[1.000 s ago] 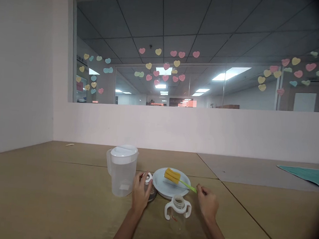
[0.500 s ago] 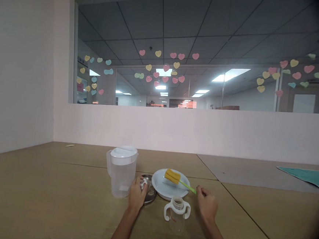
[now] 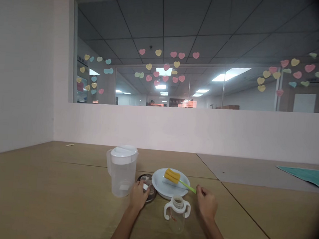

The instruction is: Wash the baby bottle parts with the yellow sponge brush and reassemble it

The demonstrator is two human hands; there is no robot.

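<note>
- Curled around a small clear piece with a white rim (image 3: pixel 146 184), left hand (image 3: pixel 138 196), fingers pressed together, just above a round steel dish (image 3: pixel 152 195); exact grip partly hidden by the fingers.
- Bunched loosely at the end of a green brush handle (image 3: pixel 187 187), fingers of the right hand (image 3: pixel 206 203) (image 3: pixel 199 189); pinch or mere touch impossible to tell.
- Lying on a white plate (image 3: pixel 158 182), a yellow sponge brush head (image 3: pixel 172 176), with the handle reaching past the rim toward the right hand.
- Standing between both hands, just in front of the plate, a clear baby bottle (image 3: pixel 175 222) with 2 white handles and a small reddish mark low on its side.
- Standing left of the dish and almost touching it, a clear plastic pitcher (image 3: pixel 121 177) with a white lid; on its side, 1 pale label, no readable writing.
- Spread over the far right of the tan table (image 3: pixel 60 189), a teal cloth (image 3: pixel 304 175).
- Stuck on the window glass (image 3: pixel 166 31), paper hearts (image 3: pixel 166 67) in pink, yellow and blue, without legible words.
- Hanging beyond the glass, a small dark sign (image 3: pixel 80 60), too small to read.
</note>
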